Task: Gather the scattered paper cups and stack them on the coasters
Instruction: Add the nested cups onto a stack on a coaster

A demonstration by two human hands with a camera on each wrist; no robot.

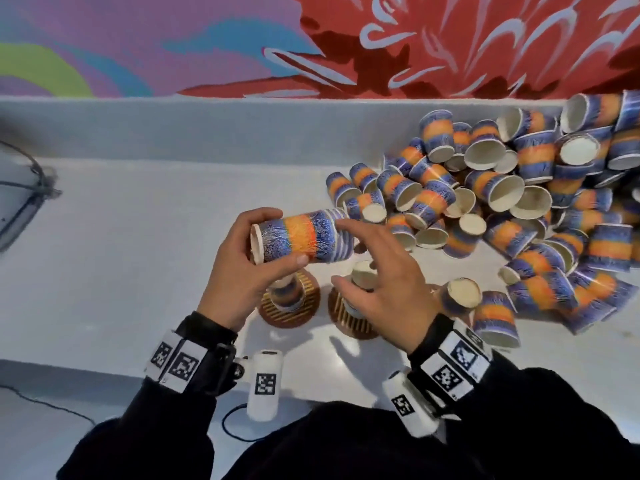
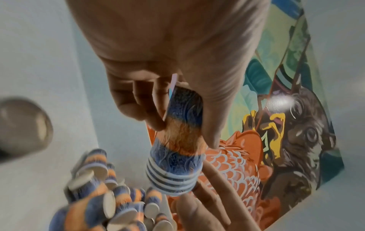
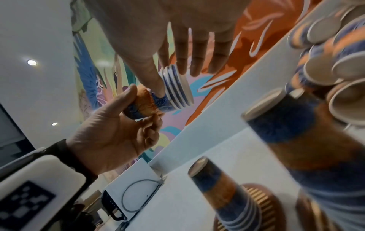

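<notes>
Nested cups held sideways above two coasters.
Left hand [image 1: 239, 268] grips nested paper cups [image 1: 301, 237]; right hand [image 1: 384, 289] fingers spread, tips at the rims. Cup stacks stand on both coasters [image 1: 289, 306]; loose cup pile [image 1: 502, 202] lies right.

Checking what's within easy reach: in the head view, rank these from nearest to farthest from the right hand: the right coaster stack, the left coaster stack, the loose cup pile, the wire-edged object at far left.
From the right hand:
1. Right coaster stack, directly beneath it.
2. Left coaster stack, just left.
3. Loose cup pile, right and behind.
4. Wire-edged object, far left edge.
</notes>
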